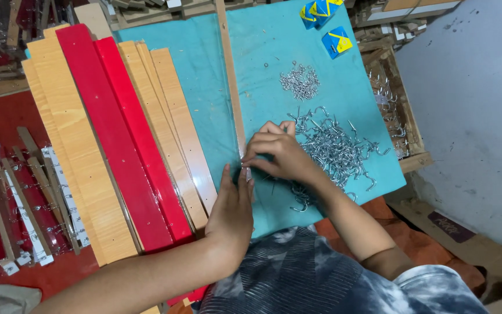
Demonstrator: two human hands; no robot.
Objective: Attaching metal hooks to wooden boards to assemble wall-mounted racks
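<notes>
Both hands on thin wood strip.

A narrow strip runs across the board, from its far edge toward the hands; left of it, a row of planks lies side by side; right of it, a hook pile near the right hand, a smaller heap behind; folded cards at the far right corner; the left hand at the strip's near end.

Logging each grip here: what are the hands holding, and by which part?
Both hands, left hand and right hand, pinch the narrow wooden strip at its near end.
</notes>
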